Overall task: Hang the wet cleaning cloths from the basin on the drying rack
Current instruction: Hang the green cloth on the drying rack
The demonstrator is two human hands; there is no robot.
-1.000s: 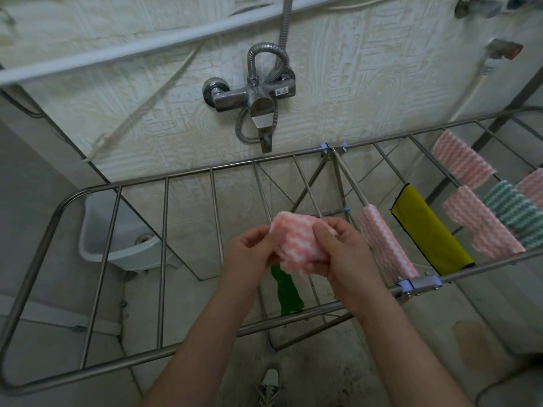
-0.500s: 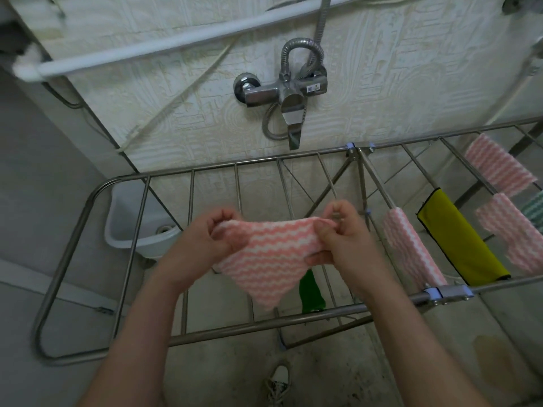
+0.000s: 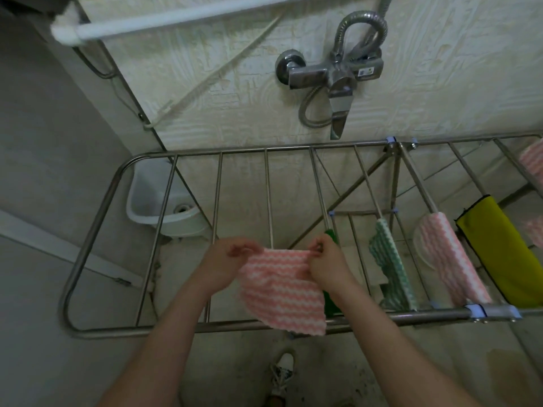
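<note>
A pink-and-white wavy striped cloth [image 3: 282, 292] is stretched flat between my hands above the metal drying rack [image 3: 97, 218]. My left hand [image 3: 226, 259] pinches its top left corner and my right hand [image 3: 326, 259] pinches its top right corner. The cloth hangs down over a rack bar near the front rail. A dark green cloth [image 3: 332, 301] hangs just behind my right hand, mostly hidden. Further right on the rack hang a green striped cloth [image 3: 393, 274], a pink striped cloth [image 3: 449, 259] and a yellow cloth [image 3: 499, 254].
A white basin [image 3: 164, 212] sits on the floor under the rack's left end. A chrome shower mixer [image 3: 332, 74] and hose are on the wall ahead. A white pipe [image 3: 176, 19] runs across the top. My shoe [image 3: 283, 374] shows below the front rail.
The bunched pink cloth has been spread wide between my hands and lowered over the rack bars. The view has shifted left, and the green striped cloth shows.
</note>
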